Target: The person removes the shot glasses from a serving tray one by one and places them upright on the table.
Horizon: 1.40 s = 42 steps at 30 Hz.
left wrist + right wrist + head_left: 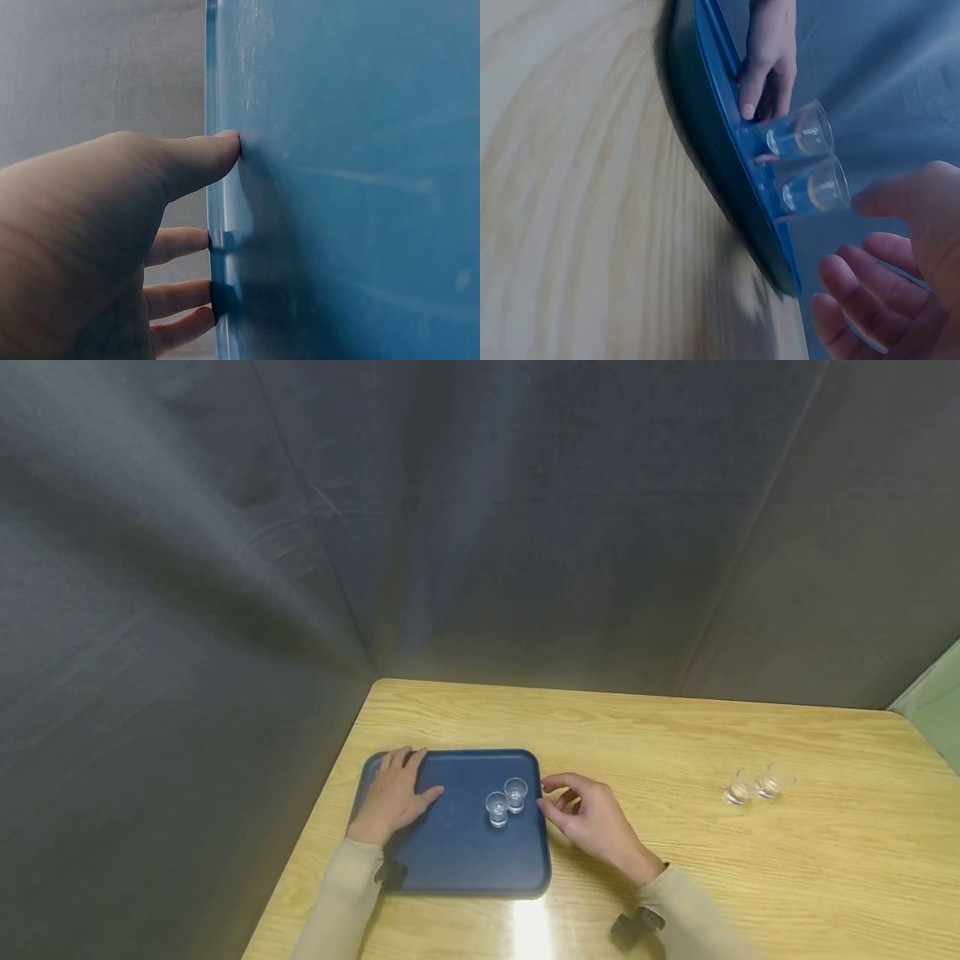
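Two small clear shot glasses [497,808] [516,794] stand upright close together near the right side of a dark blue tray [450,868]. My left hand [393,797] rests over the tray's left part with fingers spread, fingertips near the far rim. In the left wrist view its thumb [217,156] reaches over the rim while the other fingers meet the edge. Just off the tray's right edge is my right hand [588,818], its thumb and fingers bent apart with nothing between them. The right wrist view has the two glasses [799,133] [810,187] close to that hand.
Two more clear glasses [738,789] [768,783] stand side by side on the wooden table [660,735], well to the right. A dark curtain [525,568] hangs behind the table and along its left side.
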Tool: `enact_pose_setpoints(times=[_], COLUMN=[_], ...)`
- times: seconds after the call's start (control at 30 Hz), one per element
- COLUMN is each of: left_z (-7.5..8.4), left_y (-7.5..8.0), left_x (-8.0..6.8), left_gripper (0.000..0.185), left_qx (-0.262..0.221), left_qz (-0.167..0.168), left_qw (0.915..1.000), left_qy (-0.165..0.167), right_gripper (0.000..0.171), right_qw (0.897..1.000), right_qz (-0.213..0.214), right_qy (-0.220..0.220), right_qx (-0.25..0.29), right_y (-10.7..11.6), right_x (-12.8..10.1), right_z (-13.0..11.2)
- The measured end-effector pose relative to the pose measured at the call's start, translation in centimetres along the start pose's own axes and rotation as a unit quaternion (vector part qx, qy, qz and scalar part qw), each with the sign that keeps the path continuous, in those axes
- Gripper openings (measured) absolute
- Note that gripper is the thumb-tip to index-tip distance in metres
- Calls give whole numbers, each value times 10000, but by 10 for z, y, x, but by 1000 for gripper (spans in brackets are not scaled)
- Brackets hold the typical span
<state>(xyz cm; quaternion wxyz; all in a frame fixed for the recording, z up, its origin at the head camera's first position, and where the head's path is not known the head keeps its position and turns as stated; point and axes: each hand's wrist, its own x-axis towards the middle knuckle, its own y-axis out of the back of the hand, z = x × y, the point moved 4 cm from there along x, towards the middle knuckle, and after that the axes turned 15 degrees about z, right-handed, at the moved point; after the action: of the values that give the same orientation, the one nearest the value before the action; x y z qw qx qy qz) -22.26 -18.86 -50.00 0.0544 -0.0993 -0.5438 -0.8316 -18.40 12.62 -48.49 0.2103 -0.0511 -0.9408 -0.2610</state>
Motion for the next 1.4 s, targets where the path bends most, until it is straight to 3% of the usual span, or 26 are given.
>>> enact_pose_setpoints(times=[0.53, 1.0, 1.4], left_z=[0, 2, 2], left_y=[-1, 3, 4], left_x=[0, 1, 1], left_gripper=[74, 74, 75], left_qx=[-1, -31, -23], left_qz=[-16, 23, 7], left_qw=[10000, 10000, 10000], left_qy=[-34, -21, -38], right_gripper=[38, 38, 36], right_qw=[9997, 9998, 9992], right_qz=[-220, -16, 108], right_qy=[70, -34, -373], right_qx=[-118, -177, -3], right_y=[-31, -32, -26], right_x=[6, 9, 7], right_z=[-9, -9, -6])
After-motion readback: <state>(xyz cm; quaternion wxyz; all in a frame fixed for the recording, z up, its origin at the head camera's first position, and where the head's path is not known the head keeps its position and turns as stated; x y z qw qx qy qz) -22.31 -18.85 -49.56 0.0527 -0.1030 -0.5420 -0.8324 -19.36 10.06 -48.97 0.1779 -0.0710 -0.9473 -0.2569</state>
